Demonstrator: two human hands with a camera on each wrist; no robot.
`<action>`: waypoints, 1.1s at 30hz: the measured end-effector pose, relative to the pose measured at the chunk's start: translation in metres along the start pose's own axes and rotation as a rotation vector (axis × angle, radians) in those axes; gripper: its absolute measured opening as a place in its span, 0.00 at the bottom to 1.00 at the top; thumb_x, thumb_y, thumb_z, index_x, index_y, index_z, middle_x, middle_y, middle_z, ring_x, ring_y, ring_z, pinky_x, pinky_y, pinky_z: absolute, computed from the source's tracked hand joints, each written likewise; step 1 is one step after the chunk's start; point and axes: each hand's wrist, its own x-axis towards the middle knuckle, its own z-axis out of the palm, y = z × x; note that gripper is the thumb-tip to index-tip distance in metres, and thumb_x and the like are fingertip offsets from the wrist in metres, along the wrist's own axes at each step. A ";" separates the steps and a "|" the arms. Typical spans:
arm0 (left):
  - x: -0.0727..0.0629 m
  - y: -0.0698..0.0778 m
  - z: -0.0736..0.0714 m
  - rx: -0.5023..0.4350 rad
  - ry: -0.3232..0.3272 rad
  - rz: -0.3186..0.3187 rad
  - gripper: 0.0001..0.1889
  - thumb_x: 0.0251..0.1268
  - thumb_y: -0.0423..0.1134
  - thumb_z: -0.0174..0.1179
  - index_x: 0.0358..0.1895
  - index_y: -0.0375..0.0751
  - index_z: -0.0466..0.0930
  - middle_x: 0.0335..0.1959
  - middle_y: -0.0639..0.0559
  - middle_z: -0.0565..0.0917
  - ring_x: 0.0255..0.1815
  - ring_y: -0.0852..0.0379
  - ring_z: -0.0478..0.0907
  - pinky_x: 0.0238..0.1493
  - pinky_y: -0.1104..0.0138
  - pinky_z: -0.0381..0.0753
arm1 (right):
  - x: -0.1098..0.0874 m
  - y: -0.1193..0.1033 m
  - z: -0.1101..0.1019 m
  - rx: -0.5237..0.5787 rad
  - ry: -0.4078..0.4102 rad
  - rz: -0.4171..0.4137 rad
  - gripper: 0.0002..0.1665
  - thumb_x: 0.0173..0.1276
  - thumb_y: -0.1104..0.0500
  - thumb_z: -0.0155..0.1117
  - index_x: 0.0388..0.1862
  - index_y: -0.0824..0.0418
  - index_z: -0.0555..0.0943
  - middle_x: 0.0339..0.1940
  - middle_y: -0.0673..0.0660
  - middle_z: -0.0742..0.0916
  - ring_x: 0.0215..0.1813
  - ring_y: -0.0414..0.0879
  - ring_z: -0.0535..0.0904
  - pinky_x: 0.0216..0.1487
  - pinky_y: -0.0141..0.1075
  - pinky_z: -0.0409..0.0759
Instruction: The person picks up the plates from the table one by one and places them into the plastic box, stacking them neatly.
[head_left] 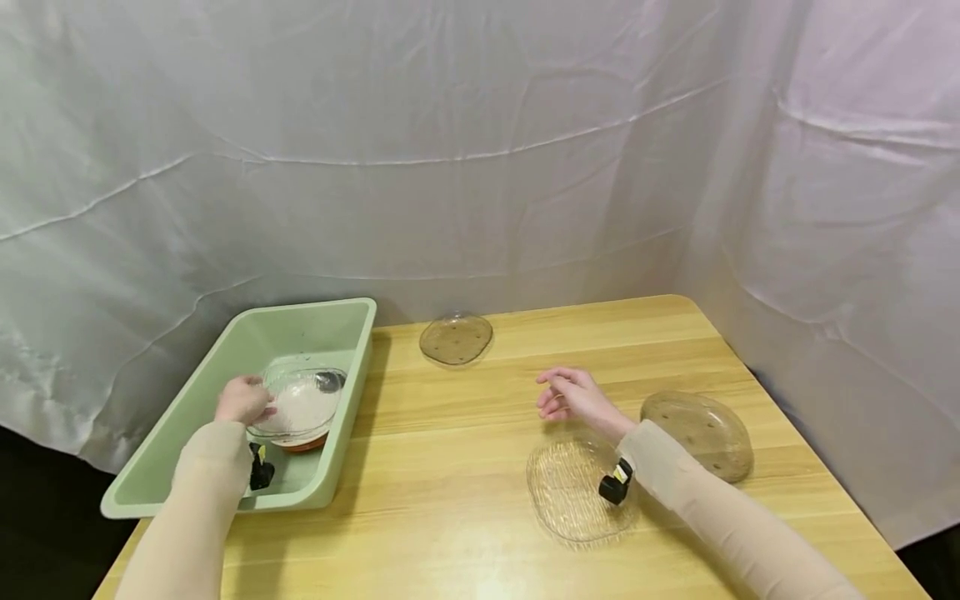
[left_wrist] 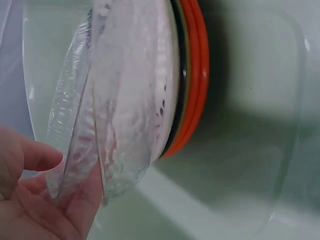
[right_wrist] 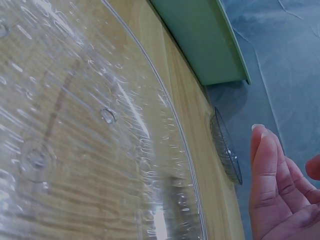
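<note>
Inside the green basin, my left hand grips the rim of a clear textured plate, thumb on one side and fingers on the other. A second clear plate lies close beside it, tilted over a stack. That stack shows a white dish with dark specks, a dark rim and orange rims. My right hand is held above the table with its fingers loosely bent and nothing in them. Below its wrist lies a clear ribbed plate.
A brownish see-through plate lies at the table's back edge. Another brownish see-through plate lies at the right, partly behind the right sleeve. The basin stands on the left of the wooden table. Grey curtains hang behind.
</note>
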 end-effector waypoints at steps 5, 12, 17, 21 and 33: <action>-0.002 0.002 0.001 0.277 0.127 0.010 0.32 0.63 0.36 0.42 0.72 0.26 0.63 0.65 0.25 0.74 0.63 0.23 0.70 0.62 0.38 0.72 | 0.001 0.000 -0.001 -0.002 0.000 0.003 0.25 0.84 0.57 0.42 0.66 0.78 0.66 0.30 0.52 0.86 0.31 0.40 0.85 0.38 0.32 0.88; -0.009 0.004 -0.002 0.362 0.131 -0.015 0.29 0.64 0.38 0.42 0.67 0.26 0.68 0.66 0.19 0.68 0.63 0.18 0.67 0.60 0.37 0.75 | -0.002 0.000 -0.002 -0.005 0.011 0.017 0.25 0.84 0.59 0.40 0.67 0.77 0.66 0.30 0.51 0.86 0.30 0.40 0.85 0.37 0.32 0.88; -0.009 0.001 -0.006 0.429 0.074 -0.012 0.16 0.62 0.37 0.43 0.38 0.27 0.76 0.53 0.17 0.75 0.54 0.19 0.74 0.49 0.40 0.79 | -0.001 0.002 -0.005 -0.008 0.009 0.019 0.25 0.84 0.58 0.40 0.67 0.76 0.66 0.31 0.52 0.86 0.31 0.40 0.85 0.38 0.32 0.88; -0.008 -0.003 -0.005 0.449 0.044 -0.034 0.16 0.62 0.36 0.43 0.39 0.26 0.77 0.55 0.14 0.73 0.54 0.17 0.74 0.50 0.40 0.80 | -0.001 0.003 -0.005 -0.012 0.004 0.023 0.25 0.84 0.58 0.41 0.67 0.77 0.66 0.31 0.52 0.86 0.31 0.40 0.85 0.38 0.32 0.88; -0.007 -0.008 -0.001 0.443 0.094 -0.023 0.18 0.60 0.36 0.45 0.42 0.26 0.80 0.55 0.15 0.75 0.52 0.18 0.76 0.45 0.41 0.82 | -0.001 0.001 -0.004 -0.008 0.001 0.042 0.24 0.83 0.60 0.41 0.67 0.76 0.66 0.31 0.51 0.85 0.30 0.40 0.84 0.36 0.30 0.87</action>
